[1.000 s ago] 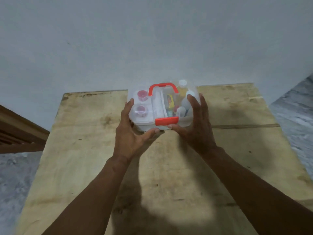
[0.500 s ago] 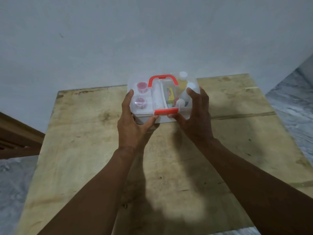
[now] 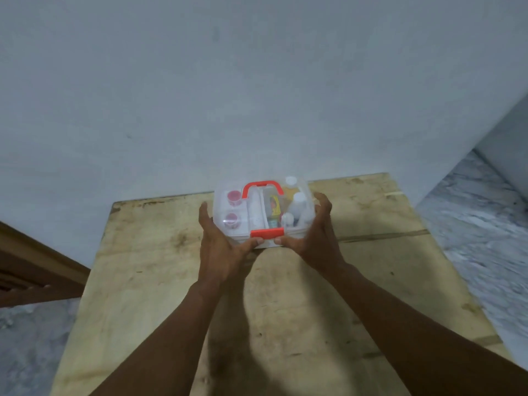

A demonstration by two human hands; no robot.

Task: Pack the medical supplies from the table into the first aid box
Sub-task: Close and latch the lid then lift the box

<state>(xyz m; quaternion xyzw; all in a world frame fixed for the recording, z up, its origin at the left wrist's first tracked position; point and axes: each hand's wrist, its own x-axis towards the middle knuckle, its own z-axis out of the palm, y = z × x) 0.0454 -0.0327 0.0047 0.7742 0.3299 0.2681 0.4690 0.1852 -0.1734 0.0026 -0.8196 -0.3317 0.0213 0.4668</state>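
Observation:
A clear plastic first aid box [image 3: 254, 215] with a red handle [image 3: 263, 184] and a red front latch [image 3: 267, 232] stands near the far edge of the wooden table [image 3: 160, 281]. Its lid is down. Through it I see two pink-capped jars on the left, white bottles on the right and a yellow packet in the middle. My left hand [image 3: 220, 250] clasps the box's left front corner, thumb under the latch. My right hand [image 3: 314, 241] curls round the right side, thumb at the latch.
A pale wall rises right behind the table's far edge. A dark wooden piece of furniture [image 3: 34, 270] stands to the left, and grey marbled floor [image 3: 480, 224] lies to the right.
My right fingers have slid off the lid's top to the box's right side. Both thumbs have closed in on the red latch. The box stays in place on the table.

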